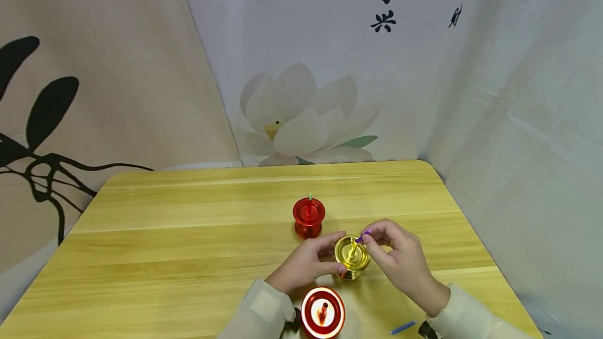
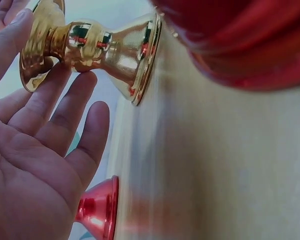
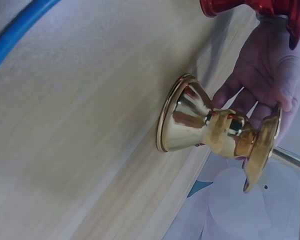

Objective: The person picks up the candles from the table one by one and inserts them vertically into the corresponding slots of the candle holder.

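My left hand (image 1: 308, 261) holds a shiny gold candle holder (image 1: 363, 261), its thumb and fingers round the dish. That holder stands on its foot, a thin post rising from the dish. In the left wrist view the fingers lie behind the gold stem (image 2: 87, 45), and the little finger stands away from it. Thumb and forefinger of my right hand (image 1: 402, 258) pinch a thin purple stick (image 1: 360, 237) at the top of the post. Mostly out of sight in the right wrist view is the right hand itself.
A red candle holder (image 1: 308, 230) with a pale green tip on its post stands behind. Close by the left forearm is another red holder (image 1: 306, 323), its dish brightly lit. Near the right cuff a blue stick (image 1: 402, 327) lies on the wooden table (image 1: 188, 255).
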`<state>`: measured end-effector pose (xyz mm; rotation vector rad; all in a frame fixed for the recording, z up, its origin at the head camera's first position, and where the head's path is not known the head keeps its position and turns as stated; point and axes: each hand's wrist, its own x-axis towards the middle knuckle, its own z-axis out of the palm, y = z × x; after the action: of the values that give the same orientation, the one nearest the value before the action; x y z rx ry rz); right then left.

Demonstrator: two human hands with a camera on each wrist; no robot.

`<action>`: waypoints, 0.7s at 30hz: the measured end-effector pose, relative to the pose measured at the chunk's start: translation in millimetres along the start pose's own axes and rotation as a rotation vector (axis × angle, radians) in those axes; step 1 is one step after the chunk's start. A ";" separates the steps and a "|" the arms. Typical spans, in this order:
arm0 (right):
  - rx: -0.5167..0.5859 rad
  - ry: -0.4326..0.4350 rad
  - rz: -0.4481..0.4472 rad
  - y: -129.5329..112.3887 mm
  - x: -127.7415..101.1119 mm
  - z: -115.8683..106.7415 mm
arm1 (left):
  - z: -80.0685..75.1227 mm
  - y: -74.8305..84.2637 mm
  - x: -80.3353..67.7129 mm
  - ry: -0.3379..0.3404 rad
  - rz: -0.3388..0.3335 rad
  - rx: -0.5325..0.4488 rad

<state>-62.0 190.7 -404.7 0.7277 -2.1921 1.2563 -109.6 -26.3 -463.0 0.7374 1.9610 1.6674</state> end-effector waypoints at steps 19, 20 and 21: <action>-0.077 0.020 -0.022 1.1 3.7 2.7 | 0.0 -2.9 -0.5 -0.020 0.008 -0.034; -0.074 0.020 -0.024 0.6 4.1 2.5 | -0.2 -2.9 -0.5 -0.021 0.009 -0.036; -0.071 0.020 -0.025 0.1 4.4 2.3 | -0.5 -2.7 -0.3 -0.021 0.012 -0.037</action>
<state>-65.7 187.9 -402.9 0.7084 -2.1928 1.1627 -109.9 -27.2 -465.7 0.7511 1.9092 1.6916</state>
